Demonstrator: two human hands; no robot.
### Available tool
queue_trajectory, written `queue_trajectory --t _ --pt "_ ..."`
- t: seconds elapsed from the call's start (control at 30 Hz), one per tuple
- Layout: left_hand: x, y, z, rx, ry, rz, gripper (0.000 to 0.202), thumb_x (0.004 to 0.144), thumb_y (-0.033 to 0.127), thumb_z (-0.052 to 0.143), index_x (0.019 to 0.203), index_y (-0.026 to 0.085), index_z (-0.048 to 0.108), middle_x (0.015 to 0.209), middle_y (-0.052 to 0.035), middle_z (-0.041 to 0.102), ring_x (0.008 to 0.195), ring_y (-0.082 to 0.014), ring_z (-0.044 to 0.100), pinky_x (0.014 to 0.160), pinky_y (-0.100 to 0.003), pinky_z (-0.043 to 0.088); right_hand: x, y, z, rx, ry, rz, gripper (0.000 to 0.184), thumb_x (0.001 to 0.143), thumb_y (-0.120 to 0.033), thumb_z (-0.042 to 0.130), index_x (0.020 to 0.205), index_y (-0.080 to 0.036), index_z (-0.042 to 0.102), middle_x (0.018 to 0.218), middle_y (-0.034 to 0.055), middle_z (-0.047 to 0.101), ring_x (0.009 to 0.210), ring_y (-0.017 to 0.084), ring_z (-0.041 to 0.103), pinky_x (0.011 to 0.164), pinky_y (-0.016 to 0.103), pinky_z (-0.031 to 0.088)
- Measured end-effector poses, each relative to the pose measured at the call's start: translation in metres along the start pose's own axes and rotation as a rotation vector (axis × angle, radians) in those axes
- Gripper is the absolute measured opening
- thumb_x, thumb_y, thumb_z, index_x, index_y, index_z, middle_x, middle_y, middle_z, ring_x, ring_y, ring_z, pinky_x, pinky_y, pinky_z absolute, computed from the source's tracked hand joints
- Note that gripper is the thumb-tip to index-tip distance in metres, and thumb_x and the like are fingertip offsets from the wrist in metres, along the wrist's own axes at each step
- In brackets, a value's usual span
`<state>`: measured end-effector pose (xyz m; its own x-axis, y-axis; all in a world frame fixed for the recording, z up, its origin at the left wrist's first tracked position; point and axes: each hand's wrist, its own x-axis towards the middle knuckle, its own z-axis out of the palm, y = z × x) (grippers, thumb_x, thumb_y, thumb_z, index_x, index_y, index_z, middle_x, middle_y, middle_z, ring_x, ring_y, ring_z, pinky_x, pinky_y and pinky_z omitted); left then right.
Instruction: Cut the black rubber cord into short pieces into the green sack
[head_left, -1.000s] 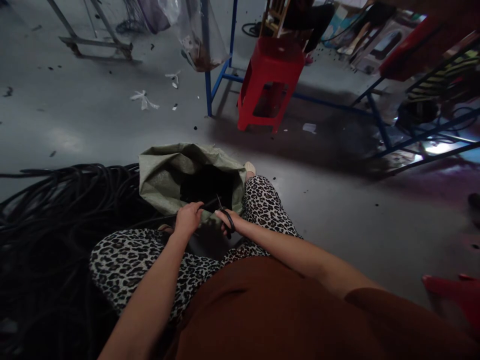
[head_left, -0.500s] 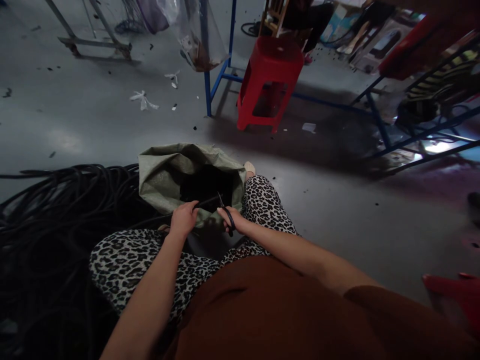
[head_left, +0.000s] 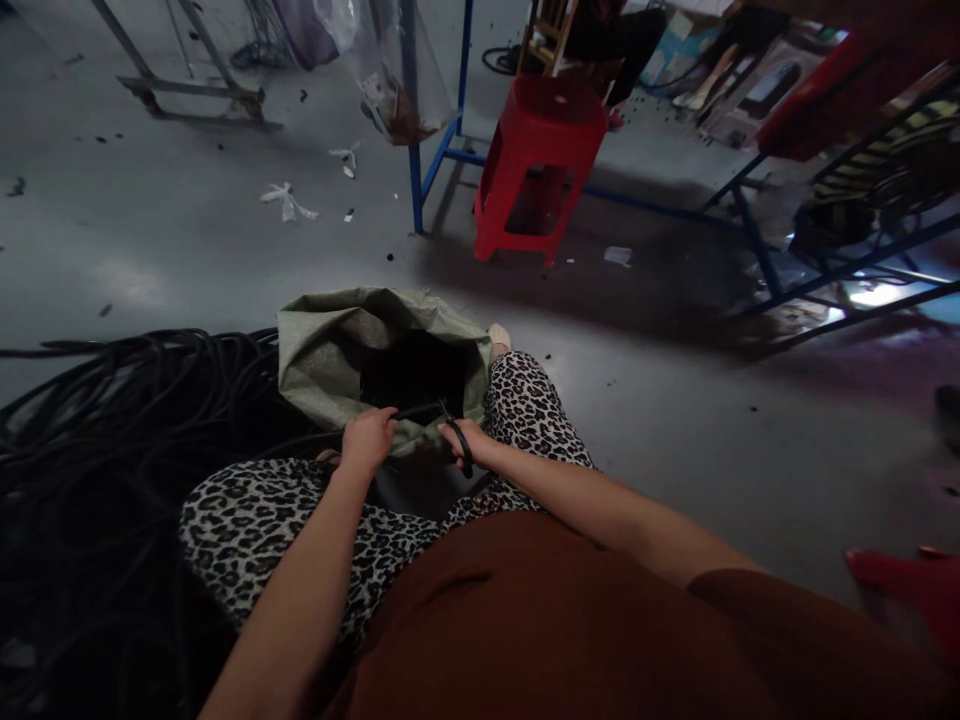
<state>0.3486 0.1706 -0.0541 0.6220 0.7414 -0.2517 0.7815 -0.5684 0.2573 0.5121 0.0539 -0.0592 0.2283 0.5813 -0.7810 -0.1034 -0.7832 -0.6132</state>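
A black rubber-like strip (head_left: 417,411) runs from my left hand (head_left: 367,440) toward the right over the near rim of a sack. My left hand is closed on it, thumb and fingers pinched together. In my right hand (head_left: 466,440) are black-handled scissors (head_left: 466,460), fingers wrapped round the loops. Their blades point up and away, beside the strip's right end; whether they touch it I cannot tell. The pale green woven sack (head_left: 319,350) stands between my legs with its mouth gaping, dark inside. From the left, the strip seems to come out of a heap of black strips (head_left: 187,370).
Beyond the sack stands a red plastic stool (head_left: 551,110) by a blue metal frame (head_left: 416,185). A clear plastic bag (head_left: 409,90) hangs from that frame. White scraps (head_left: 287,201) lie on the grey floor. Part of another person (head_left: 630,45) shows at the top.
My right hand and the scissors have shifted slightly down and right. The strip's right end sits a little lower, and my left hand has barely moved.
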Motion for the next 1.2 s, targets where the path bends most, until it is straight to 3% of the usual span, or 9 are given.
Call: queue_trajectory --t 0.43,0.67,0.87,1.2 --pt "-0.001 -0.001 -0.001 0.038 0.010 -0.044 0.038 0.087 0.028 0.042 0.117 0.019 0.064 0.108 -0.0096 0.069 0.097 -0.0234 0.063 0.086 -0.033 0.046 -0.001 -0.002 -0.001 -0.091 0.008 -0.018 0.025 0.091 -0.031 0.052 0.074 -0.013 0.054 0.041 -0.0064 0.043 0.025 0.007 0.041 0.027 0.015 0.032" --pt "-0.001 0.001 -0.006 0.028 0.108 -0.061 0.038 0.087 0.028 0.043 0.118 0.018 0.063 0.108 -0.0101 0.069 0.097 -0.0235 0.062 0.086 -0.033 0.045 -0.010 -0.008 -0.001 0.026 0.036 -0.015 0.022 0.096 -0.034 0.048 0.089 -0.013 0.052 0.040 -0.0092 0.041 0.026 0.007 0.041 0.030 0.014 0.037" --pt "0.000 0.004 -0.008 0.024 0.158 -0.064 0.035 0.087 0.027 0.045 0.116 0.018 0.063 0.108 -0.0092 0.069 0.098 -0.0229 0.062 0.085 -0.033 0.044 -0.015 -0.007 0.000 -0.034 -0.061 -0.019 0.032 0.095 -0.045 0.048 0.100 -0.013 0.052 0.044 -0.0065 0.047 0.030 0.010 0.049 0.030 0.016 0.039" --pt "-0.001 0.005 -0.002 0.006 0.161 -0.026 0.035 0.087 0.026 0.045 0.115 0.018 0.064 0.108 -0.0087 0.069 0.097 -0.0230 0.062 0.086 -0.033 0.045 -0.003 0.000 0.003 -0.039 -0.122 -0.048 0.037 0.096 -0.046 0.046 0.108 -0.012 0.053 0.047 -0.0040 0.052 0.032 0.011 0.052 0.030 0.016 0.041"
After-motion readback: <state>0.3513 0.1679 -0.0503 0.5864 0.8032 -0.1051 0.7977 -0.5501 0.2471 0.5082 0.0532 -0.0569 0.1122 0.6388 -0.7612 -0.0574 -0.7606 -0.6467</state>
